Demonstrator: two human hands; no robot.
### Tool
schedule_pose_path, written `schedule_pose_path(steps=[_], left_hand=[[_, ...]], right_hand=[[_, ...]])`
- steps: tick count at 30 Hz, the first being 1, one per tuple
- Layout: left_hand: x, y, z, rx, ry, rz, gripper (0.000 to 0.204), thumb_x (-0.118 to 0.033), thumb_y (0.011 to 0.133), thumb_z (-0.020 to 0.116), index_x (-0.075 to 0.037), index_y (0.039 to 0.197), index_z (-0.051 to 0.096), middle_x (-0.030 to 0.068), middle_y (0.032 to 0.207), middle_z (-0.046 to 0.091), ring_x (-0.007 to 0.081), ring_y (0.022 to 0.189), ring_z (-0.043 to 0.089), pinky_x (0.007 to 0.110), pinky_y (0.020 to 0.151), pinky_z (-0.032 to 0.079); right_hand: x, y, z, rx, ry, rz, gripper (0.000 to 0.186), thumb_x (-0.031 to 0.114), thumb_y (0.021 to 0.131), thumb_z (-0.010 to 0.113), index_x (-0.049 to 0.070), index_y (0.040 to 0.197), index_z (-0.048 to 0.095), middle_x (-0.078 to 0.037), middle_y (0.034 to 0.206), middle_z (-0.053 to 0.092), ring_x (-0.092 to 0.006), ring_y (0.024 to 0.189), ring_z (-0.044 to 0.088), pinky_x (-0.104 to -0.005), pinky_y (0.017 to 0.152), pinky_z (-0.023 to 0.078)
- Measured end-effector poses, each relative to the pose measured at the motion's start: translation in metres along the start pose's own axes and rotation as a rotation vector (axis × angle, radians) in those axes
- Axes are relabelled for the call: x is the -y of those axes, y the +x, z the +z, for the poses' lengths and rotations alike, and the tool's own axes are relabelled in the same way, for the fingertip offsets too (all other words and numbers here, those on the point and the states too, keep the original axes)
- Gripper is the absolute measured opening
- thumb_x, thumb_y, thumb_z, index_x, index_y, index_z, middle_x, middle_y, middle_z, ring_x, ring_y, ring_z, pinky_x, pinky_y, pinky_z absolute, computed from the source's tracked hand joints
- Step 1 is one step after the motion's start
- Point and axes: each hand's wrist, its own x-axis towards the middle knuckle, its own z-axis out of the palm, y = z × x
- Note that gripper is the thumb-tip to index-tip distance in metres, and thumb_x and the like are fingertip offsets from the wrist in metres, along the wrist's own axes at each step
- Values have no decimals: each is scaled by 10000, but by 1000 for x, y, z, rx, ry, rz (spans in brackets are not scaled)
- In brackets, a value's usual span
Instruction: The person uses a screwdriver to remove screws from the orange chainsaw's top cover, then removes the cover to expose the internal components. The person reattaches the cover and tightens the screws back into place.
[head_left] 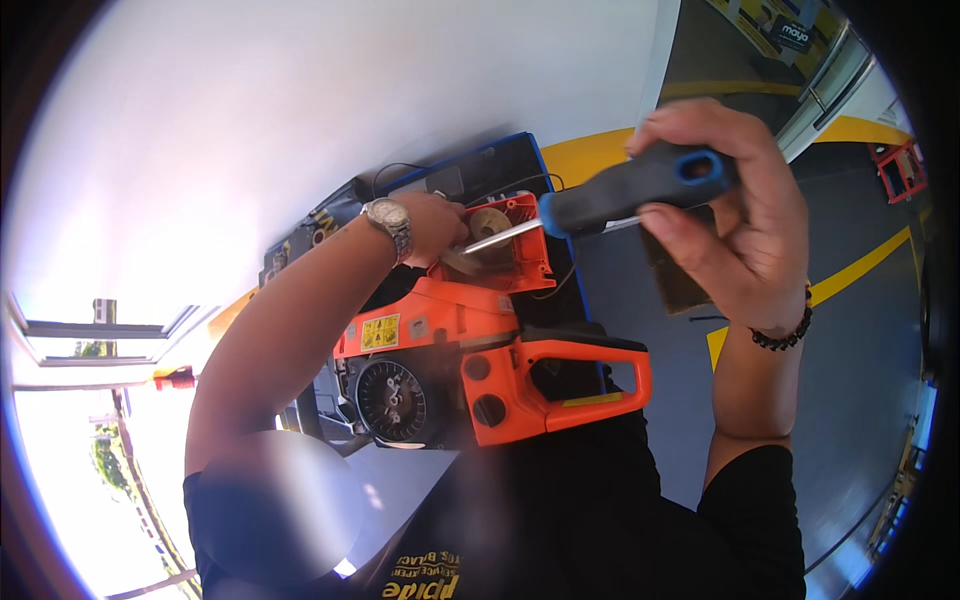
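Note:
My right hand [745, 215], raised at the right, grips a screwdriver [640, 190] by its black and blue handle. Its metal shaft points left, and the tip overlaps an orange starter cover [530, 272] with a round, pale pulley [488, 225] inside. My left hand [437, 228] is curled at the cover's left side, with its fingertips partly hidden. Nearer to me lies an orange chainsaw body [430, 315], with a dark finned flywheel [392, 400] exposed on its side. Its orange rear handle [632, 385] extends to the right.
A dark, blue-edged work surface [535, 158] lies under the parts. Dark items and a thin cable sit beyond my left wrist. A brownish block [672, 268] shows behind my right hand. A red cart [897, 172] stands far right on the grey floor with yellow lines.

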Motion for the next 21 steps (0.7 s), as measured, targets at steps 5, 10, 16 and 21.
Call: schedule_pose_path(steps=[5, 10, 16, 21], left_hand=[[19, 22, -20, -403, -234, -98, 391, -240, 916, 707, -133, 1288, 648, 93, 1259, 656, 319, 1100, 657, 447, 998, 510], [4, -60, -59, -763, -292, -122, 430, -230, 926, 711, -119, 1332, 621, 105, 1235, 653, 321, 1083, 658, 447, 982, 524], [-64, -192, -54, -828, -709, -373, 558, -147, 875, 774, -101, 1399, 588, 105, 1067, 695, 228, 904, 701, 357, 798, 581], [-180, -224, -6, -636, -1277, 72, 715, -265, 929, 765, 19, 1490, 425, 186, 1234, 634, 272, 1037, 685, 375, 871, 570]], right_hand=[[-22, -118, -42, -510, 432, 408, 417, 87, 992, 638, 11, 1369, 479, -186, 1263, 604, -222, 997, 662, -350, 899, 550], [-32, -207, -27, -813, 726, 659, 339, 169, 1022, 613, 32, 1295, 467, -200, 1166, 628, -214, 897, 676, -333, 830, 566], [26, -200, 35, -654, 847, 772, 447, 243, 991, 660, 45, 1311, 418, -228, 1075, 633, -191, 786, 674, -293, 736, 578], [101, -127, 98, -286, 715, 567, 501, 251, 949, 717, 74, 1300, 407, -239, 1069, 638, -208, 819, 693, -340, 725, 591]])
